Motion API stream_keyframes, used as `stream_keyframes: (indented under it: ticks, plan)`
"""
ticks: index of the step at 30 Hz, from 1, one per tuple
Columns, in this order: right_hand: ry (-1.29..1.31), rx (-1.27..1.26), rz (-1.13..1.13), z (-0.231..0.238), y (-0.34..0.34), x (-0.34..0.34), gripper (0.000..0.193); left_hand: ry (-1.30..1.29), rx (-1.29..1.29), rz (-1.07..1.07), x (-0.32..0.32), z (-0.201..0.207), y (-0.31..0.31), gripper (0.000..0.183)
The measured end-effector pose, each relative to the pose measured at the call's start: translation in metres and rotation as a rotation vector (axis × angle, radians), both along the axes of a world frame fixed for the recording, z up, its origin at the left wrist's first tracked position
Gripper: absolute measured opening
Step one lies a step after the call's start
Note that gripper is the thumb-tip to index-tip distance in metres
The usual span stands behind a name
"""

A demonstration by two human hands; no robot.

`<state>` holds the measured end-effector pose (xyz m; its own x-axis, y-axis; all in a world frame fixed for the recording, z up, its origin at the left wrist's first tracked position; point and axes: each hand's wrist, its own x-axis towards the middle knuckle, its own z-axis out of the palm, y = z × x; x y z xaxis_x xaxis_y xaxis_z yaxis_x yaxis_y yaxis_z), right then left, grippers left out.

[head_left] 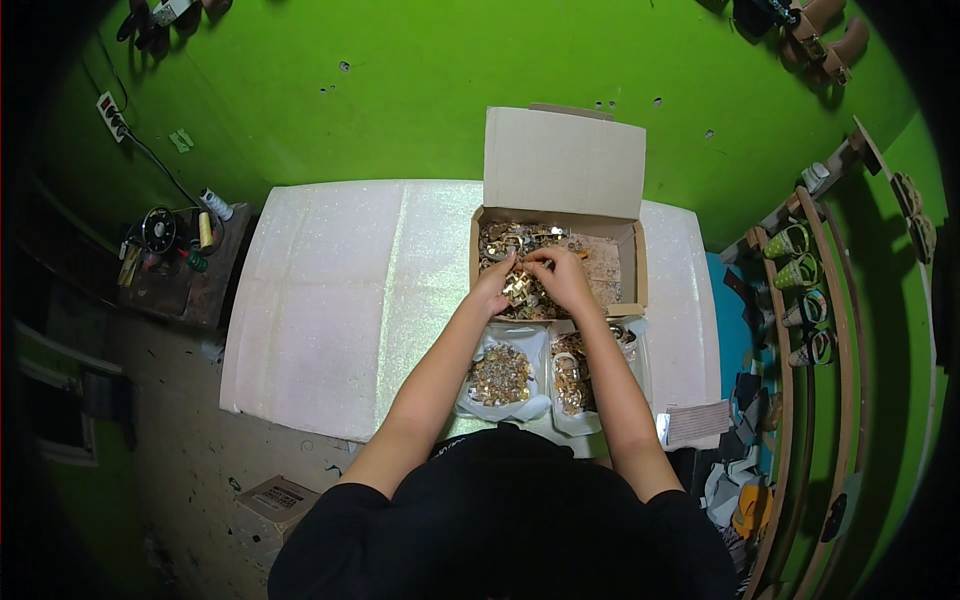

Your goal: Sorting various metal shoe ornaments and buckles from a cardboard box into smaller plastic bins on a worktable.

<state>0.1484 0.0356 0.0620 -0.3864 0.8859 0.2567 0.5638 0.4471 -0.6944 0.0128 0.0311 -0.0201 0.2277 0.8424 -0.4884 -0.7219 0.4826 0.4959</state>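
Table spreads pale and shimmery across the middle of the frame, a brighter band running down its centre; bright green wall fills the top, pitted with small holes; the box stands right of centre, flap up, with shiny pieces heaped mostly in its left part; over them the left hand and right hand meet, fingers bent together at the tips, though I cannot tell whether they grip a piece; two white trays of similar bits, the left tray and right tray, sit just below the box; a dark stand with a black wheel is at left, a power strip above; a carton lies lower left on the grey floor; a wooden rack with green sandals lines the right; scraps crowd lower right.
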Motion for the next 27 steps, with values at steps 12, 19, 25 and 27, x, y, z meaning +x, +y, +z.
stream_keyframes:
  ticks: [12, 19, 25, 27]
  plan:
    - [0.102, -0.018, -0.134, -0.023, 0.012, -0.013, 0.018, 0.002, 0.073, 0.007, 0.002, 0.007, -0.003, 0.026]
    - [0.191, 0.143, -0.156, -0.032, 0.008, -0.014, 0.012, -0.030, 0.069, -0.003, 0.002, 0.000, 0.000, 0.022]
    - [0.283, 0.108, -0.167, -0.047, 0.010, -0.015, 0.011, 0.027, 0.061, -0.046, 0.001, 0.004, -0.003, 0.024]
    - [0.303, 0.112, -0.171, -0.058, 0.014, -0.013, 0.011, 0.025, 0.055, -0.046, 0.003, 0.005, -0.002, 0.024]
